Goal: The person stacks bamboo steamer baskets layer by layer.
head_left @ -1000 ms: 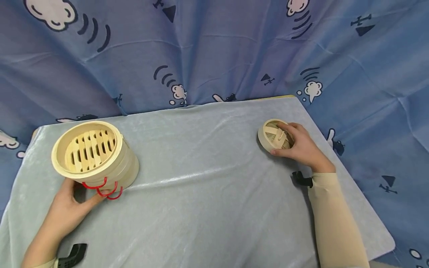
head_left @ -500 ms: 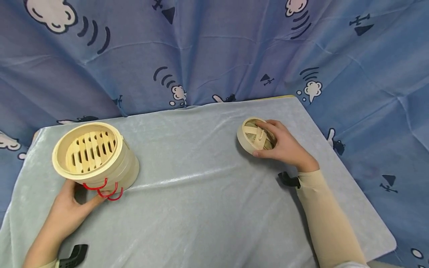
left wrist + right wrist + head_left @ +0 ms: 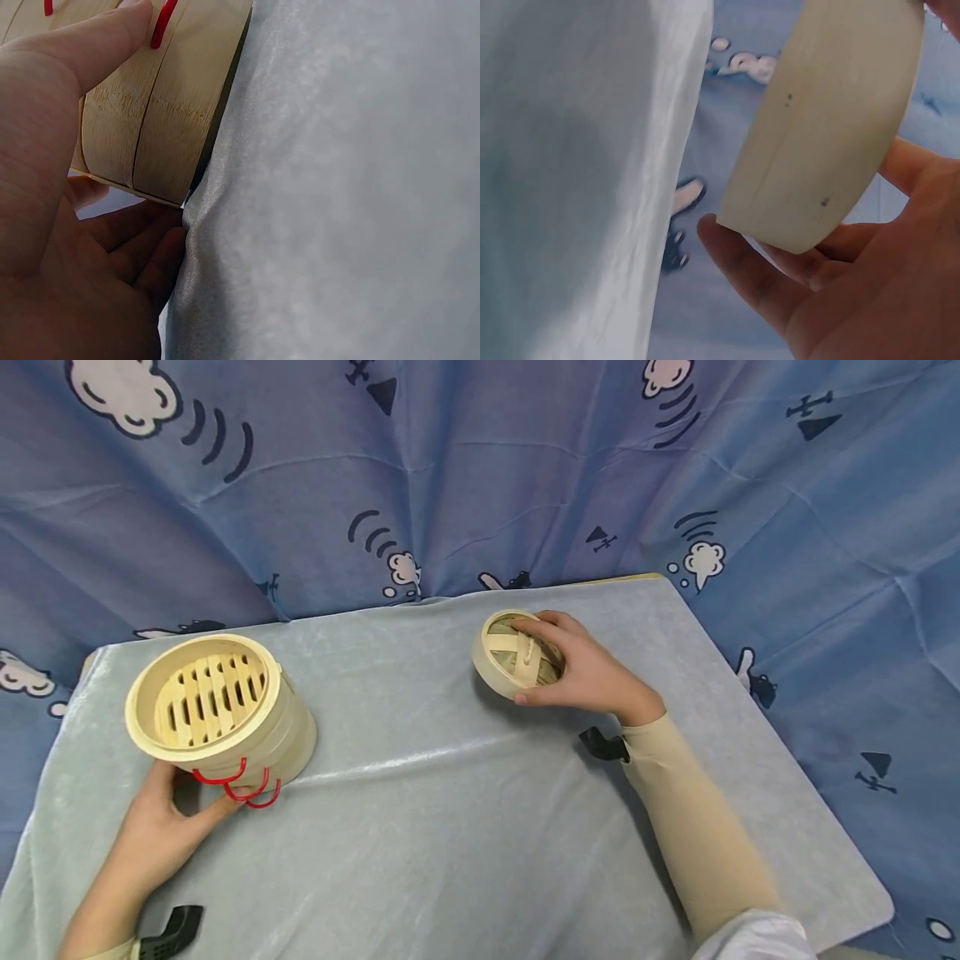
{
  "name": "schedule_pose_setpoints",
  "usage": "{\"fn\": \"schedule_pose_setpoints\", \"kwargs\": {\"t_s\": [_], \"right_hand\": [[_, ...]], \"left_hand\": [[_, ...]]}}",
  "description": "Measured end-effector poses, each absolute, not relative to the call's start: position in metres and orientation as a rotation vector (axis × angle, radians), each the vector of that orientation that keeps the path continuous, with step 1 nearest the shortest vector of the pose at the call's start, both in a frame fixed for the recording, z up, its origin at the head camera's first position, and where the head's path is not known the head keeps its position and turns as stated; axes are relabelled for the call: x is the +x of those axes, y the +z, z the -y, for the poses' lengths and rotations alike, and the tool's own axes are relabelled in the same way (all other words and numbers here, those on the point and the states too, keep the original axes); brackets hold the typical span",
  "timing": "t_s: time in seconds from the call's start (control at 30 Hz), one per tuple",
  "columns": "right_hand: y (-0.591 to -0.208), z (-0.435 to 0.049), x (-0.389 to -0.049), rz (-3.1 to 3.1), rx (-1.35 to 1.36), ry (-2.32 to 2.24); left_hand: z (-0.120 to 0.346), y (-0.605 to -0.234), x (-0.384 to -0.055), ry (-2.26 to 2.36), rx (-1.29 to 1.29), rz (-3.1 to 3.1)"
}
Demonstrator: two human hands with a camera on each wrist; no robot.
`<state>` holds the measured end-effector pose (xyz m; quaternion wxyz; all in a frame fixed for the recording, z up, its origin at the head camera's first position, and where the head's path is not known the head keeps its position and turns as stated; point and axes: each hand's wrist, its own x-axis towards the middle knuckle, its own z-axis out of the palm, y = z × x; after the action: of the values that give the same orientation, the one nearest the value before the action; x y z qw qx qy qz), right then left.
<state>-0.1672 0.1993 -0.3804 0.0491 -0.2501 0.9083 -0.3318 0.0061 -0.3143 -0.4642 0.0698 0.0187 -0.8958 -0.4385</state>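
A stack of bamboo steamer baskets (image 3: 288, 731) stands at the left of the cloth-covered table, with a slatted floor showing in its top tier and red loops on its near side. My left hand (image 3: 157, 831) holds the stack low down; in the left wrist view its thumb lies on the bamboo wall (image 3: 176, 112) and its fingers reach round the base. Right of centre, my right hand (image 3: 588, 668) grips a small round bamboo lid (image 3: 492, 675) with a woven top and a small handle. The right wrist view shows the lid's pale rim (image 3: 825, 135) off the cloth.
Grey-green velvety cloth (image 3: 420, 860) covers the table, with a long crease running between the two hands. A blue patterned curtain (image 3: 480, 485) hangs behind and along the right side. Black camera mounts (image 3: 172, 931) sit at both wrists.
My right hand has carried the lid leftward across the table, from the far right toward the middle. My left hand and the steamer stack have stayed in place.
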Motion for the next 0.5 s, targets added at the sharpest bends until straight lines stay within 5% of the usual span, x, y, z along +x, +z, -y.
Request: {"fn": "schedule_pose_setpoints", "kwargs": {"t_s": [0.5], "right_hand": [[-0.357,-0.127,-0.183,-2.738,-1.041,-0.954]], "left_hand": [[0.314,-0.464,0.006,-1.316,0.039,2.691]]}}
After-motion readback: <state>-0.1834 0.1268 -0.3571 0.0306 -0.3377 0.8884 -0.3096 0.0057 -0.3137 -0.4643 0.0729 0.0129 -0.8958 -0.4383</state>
